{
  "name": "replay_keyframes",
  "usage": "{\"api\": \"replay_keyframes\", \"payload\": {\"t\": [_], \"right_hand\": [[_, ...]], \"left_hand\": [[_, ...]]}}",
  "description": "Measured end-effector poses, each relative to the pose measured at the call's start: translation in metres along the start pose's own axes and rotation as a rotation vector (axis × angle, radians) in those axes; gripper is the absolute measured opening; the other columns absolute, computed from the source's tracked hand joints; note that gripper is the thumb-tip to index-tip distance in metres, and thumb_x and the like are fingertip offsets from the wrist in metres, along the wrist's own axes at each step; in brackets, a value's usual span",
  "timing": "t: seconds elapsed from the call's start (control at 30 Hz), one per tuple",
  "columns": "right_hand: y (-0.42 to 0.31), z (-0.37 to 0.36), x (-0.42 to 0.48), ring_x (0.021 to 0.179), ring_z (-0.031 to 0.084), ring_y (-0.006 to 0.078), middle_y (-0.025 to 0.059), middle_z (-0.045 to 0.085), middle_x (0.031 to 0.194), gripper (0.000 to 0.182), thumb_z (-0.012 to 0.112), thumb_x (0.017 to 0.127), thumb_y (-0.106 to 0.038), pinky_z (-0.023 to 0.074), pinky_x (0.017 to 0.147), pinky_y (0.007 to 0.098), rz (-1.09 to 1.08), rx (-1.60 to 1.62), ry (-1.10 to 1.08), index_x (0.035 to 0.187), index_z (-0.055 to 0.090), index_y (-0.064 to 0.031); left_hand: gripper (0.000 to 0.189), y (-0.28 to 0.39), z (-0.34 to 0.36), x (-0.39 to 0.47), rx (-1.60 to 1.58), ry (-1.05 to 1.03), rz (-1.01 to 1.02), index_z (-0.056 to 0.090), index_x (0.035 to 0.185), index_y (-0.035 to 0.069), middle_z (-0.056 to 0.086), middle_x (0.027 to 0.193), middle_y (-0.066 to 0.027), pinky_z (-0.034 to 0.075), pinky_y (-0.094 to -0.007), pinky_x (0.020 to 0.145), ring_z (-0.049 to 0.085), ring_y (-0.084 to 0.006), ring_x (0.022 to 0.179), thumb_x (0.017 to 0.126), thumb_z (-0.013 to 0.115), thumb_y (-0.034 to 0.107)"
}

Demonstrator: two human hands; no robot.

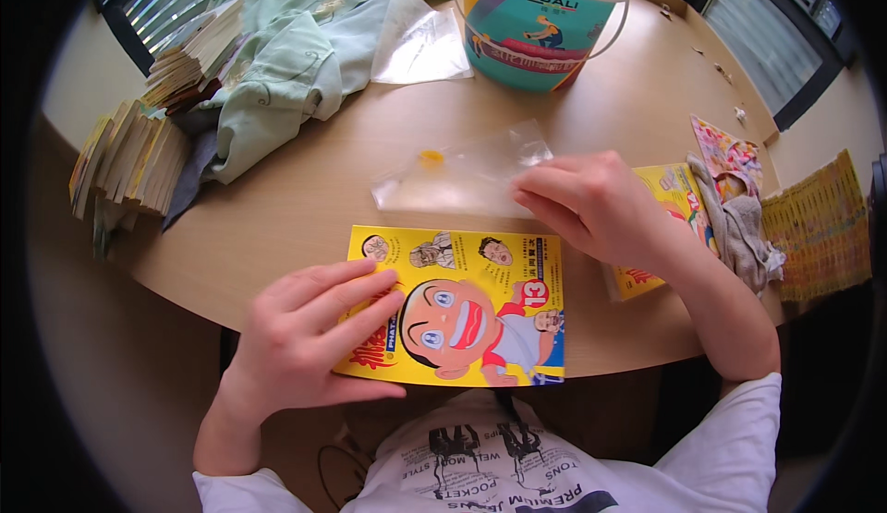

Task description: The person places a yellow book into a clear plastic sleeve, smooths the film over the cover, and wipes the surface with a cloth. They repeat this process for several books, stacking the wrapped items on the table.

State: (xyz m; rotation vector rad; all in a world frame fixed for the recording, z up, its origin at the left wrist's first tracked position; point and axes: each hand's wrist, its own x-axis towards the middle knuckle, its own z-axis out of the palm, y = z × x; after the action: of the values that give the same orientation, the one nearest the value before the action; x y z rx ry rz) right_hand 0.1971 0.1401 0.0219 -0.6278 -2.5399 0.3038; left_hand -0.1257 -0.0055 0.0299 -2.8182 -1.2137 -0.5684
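A yellow comic book (pixel 478 305) with a cartoon face on its cover lies at the table's front edge. Spread over its left side is my left hand (pixel 312 340), fingers apart on the cover and thumb along the lower edge. Beyond the book, a clear plastic sleeve (pixel 457 184) with a yellow sticker lies on the table. The fingertips of my right hand (pixel 589 201) are bent together at the sleeve's right end; whether they pinch it is hard to tell. My right forearm passes over part of another yellow comic book (pixel 637 277).
A plastic bucket (pixel 540 35) stands at the back beside another clear sleeve (pixel 423 42). Green cloth (pixel 277 90) and stacked books (pixel 132 160) are at the left. At the right are a grey rag (pixel 734 229), patterned cloth (pixel 727 160) and a row of yellow books (pixel 818 229).
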Motion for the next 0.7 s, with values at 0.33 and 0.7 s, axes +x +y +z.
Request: {"api": "replay_keyframes", "payload": {"t": [0.33, 0.7], "right_hand": [[-0.004, -0.003, 0.024, 0.075, 0.07, 0.0382, 0.0189, 0.073, 0.081, 0.019, 0.071, 0.101, -0.015, 0.0549, 0.069, 0.0454, 0.191, 0.339, 0.086, 0.092, 0.075, 0.0013], [0.01, -0.048, 0.145, 0.076, 0.075, 0.0259, 0.015, 0.076, 0.083, 0.02, 0.065, 0.101, -0.012, 0.0582, 0.071, 0.0388, 0.13, 0.015, -0.308, 0.103, 0.079, 0.001]], "left_hand": [[0.012, 0.026, -0.008, -0.041, 0.308, 0.04, 0.205, 0.079, 0.105, 0.007, 0.083, 0.108, -0.0079, 0.065, -0.0336, 0.091, 0.08, -0.0221, 0.105, 0.096, 0.074, 0.012], [0.043, -0.001, -0.096, -0.106, 0.667, 0.396, -0.15, 0.069, 0.125, -0.006, 0.075, 0.125, -0.0217, 0.062, -0.0428, 0.097, 0.076, -0.0337, 0.112, 0.104, 0.074, 0.03]]}}
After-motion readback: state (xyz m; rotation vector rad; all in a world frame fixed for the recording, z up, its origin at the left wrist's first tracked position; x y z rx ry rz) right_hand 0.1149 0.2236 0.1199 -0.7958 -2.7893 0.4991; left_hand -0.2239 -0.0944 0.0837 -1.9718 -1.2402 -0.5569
